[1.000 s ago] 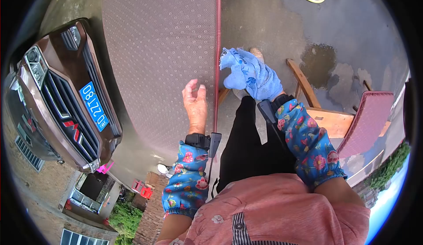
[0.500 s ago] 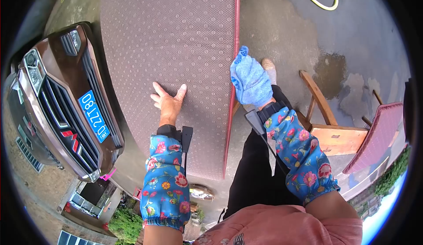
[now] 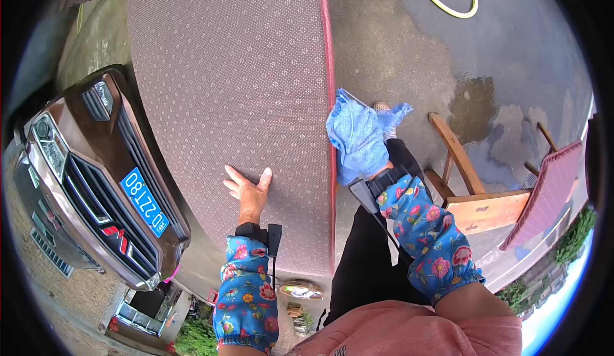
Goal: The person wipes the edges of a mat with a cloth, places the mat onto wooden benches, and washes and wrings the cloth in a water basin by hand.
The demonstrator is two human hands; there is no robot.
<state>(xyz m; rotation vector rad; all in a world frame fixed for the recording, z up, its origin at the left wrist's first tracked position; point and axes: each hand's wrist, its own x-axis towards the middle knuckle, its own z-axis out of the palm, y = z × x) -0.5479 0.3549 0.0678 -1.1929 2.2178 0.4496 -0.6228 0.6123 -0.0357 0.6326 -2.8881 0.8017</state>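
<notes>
A large brownish-pink patterned mat or mattress (image 3: 236, 68) with a red piped edge fills the centre-left. My left hand (image 3: 248, 189) rests on its lower part, fingers spread, holding nothing. At the red edge, my right hand (image 3: 378, 169) is wrapped in or covered by a blue cloth (image 3: 358, 132), which lies against the side of the mat. The fingers of that hand are hidden under the cloth, and only the part near the wrist shows. Both forearms wear blue floral sleeves and black wrist devices.
A brown car (image 3: 109, 177) with a blue plate stands at left. On the right are a wooden bench frame (image 3: 489, 212) and a reddish padded panel (image 3: 547, 193). A yellow-green hose (image 3: 455, 12) lies on the wet concrete at top right. My foot (image 3: 390, 122) is beyond the cloth.
Since the first frame, my left hand has moved left and opened out flat on the mat. The blue cloth has shifted along the red edge and changed shape. The view has also shifted.
</notes>
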